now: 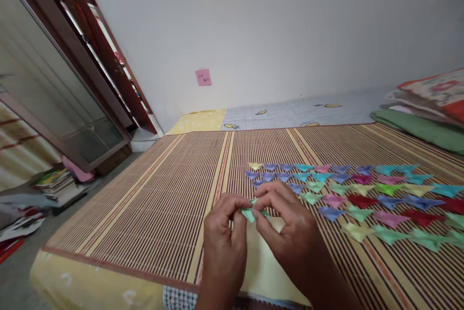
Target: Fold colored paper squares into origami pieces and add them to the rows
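Note:
My left hand (222,232) and my right hand (286,225) meet over the striped bamboo mat (152,204). Both pinch a small folded piece of green paper (251,213) between thumbs and fingertips. Under my hands lies a pale yellow sheet of paper (264,266). To the right of my right hand, rows of several folded paper pieces (362,194) in blue, teal, green, pink, red and yellow are laid out on the mat.
The mat covers a bed against a white wall that bears a pink sticky note (203,77). Folded bedding and a pillow (427,107) lie at the far right. A glass-doored cabinet (58,88) and stacked books (54,184) stand on the floor at left.

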The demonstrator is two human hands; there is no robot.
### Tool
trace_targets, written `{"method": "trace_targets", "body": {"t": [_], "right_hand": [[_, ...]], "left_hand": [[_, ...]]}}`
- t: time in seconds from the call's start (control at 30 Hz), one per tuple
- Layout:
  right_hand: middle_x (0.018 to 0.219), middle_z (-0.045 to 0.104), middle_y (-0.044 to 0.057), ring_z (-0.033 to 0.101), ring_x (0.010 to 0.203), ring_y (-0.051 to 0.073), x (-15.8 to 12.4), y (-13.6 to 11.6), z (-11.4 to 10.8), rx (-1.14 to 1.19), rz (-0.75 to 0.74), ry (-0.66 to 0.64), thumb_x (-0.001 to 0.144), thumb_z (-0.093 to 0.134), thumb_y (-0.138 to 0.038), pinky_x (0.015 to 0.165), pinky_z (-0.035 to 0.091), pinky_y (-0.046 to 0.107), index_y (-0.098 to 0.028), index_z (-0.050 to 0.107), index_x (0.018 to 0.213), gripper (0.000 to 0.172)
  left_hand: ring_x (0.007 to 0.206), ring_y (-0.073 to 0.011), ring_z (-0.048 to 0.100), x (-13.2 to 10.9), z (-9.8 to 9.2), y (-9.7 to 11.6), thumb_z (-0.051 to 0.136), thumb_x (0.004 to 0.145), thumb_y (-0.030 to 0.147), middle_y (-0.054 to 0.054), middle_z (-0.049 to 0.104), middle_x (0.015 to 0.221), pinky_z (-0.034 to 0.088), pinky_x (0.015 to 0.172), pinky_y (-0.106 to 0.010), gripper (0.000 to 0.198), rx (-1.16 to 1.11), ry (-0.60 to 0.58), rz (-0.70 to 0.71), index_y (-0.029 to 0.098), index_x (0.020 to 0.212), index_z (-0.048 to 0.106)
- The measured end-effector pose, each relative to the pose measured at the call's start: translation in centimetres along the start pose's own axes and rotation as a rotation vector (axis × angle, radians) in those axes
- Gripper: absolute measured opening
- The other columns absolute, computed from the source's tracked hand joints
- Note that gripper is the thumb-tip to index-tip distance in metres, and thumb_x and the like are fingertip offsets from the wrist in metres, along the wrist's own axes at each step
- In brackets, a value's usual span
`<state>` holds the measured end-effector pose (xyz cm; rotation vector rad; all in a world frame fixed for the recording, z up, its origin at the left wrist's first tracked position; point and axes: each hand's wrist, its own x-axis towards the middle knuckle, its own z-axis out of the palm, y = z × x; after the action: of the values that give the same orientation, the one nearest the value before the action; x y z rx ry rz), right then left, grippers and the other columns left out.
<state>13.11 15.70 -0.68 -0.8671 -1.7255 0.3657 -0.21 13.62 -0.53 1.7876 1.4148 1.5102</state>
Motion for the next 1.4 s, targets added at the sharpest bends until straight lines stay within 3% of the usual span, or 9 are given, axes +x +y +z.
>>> {"method": "trace_targets", "body": {"t": [0.17, 0.5, 0.9, 1.17, 1.3, 1.4], "right_hand": [[0.093, 0.063, 0.004, 0.063, 0.091, 0.019, 0.13, -0.03, -0.18, 0.023, 0.033, -0.011, 0.085, 0.056, -0.008, 0.079, 0.048, 0.031, -0.02, 0.057, 0.076, 0.015], [0.093, 0.066, 0.004, 0.064, 0.093, 0.02, 0.12, 0.09, -0.36, 0.043, 0.095, -0.074, 0.085, 0.055, -0.01, 0.081, 0.049, 0.033, -0.02, 0.063, 0.084, 0.013], [0.083, 0.06, 0.005, 0.059, 0.081, 0.023, -0.22, 0.39, 0.27, -0.096, 0.086, -0.04, 0.085, 0.051, -0.01, 0.071, 0.046, 0.037, -0.02, 0.056, 0.077, 0.013], [0.086, 0.06, 0.005, 0.059, 0.083, 0.022, -0.11, -0.04, 0.0, -0.072, 0.108, -0.053, 0.086, 0.048, -0.012, 0.072, 0.047, 0.036, -0.02, 0.055, 0.08, 0.012], [0.075, 0.056, 0.001, 0.056, 0.067, 0.019, -0.26, 0.15, 0.13, -0.122, 0.216, -0.033, 0.083, 0.049, -0.015, 0.061, 0.044, 0.032, -0.022, 0.052, 0.084, 0.007], [0.067, 0.055, -0.003, 0.054, 0.057, 0.015, -0.36, 0.41, 0.32, -0.066, 0.32, -0.106, 0.085, 0.05, -0.017, 0.053, 0.04, 0.027, -0.023, 0.051, 0.084, 0.006]], "left_hand": [[0.074, -0.0158, 0.06, 0.14, -0.23, 0.25, 0.055, 0.091, 0.011, -0.001, 0.066, 0.087, 0.044, 0.062, -0.026, 0.018, 0.027, -0.172, -0.055, 0.021, 0.09, 0.071], [0.073, -0.0178, 0.06, -0.11, -0.44, -0.34, 0.057, 0.093, 0.015, -0.001, 0.065, 0.078, 0.046, 0.067, -0.029, 0.017, -0.023, -0.113, -0.125, 0.02, 0.084, 0.071], [0.076, -0.0189, 0.062, 0.0, -0.24, -0.05, 0.057, 0.093, 0.013, -0.003, 0.064, 0.083, 0.048, 0.067, -0.031, 0.016, 0.054, -0.145, -0.07, 0.018, 0.084, 0.068], [0.08, -0.017, 0.063, 0.1, -0.28, 0.14, 0.058, 0.089, 0.002, -0.001, 0.065, 0.085, 0.049, 0.071, -0.028, 0.02, 0.125, -0.027, 0.046, 0.02, 0.081, 0.066], [0.085, -0.0168, 0.064, 0.12, -0.23, -0.04, 0.057, 0.089, -0.001, -0.002, 0.066, 0.089, 0.05, 0.074, -0.028, 0.023, 0.174, 0.049, 0.127, 0.021, 0.088, 0.066], [0.087, -0.0175, 0.064, 0.08, -0.01, -0.19, 0.058, 0.089, -0.001, -0.002, 0.067, 0.091, 0.05, 0.077, -0.03, 0.024, 0.222, 0.058, 0.2, 0.021, 0.091, 0.066]]}}
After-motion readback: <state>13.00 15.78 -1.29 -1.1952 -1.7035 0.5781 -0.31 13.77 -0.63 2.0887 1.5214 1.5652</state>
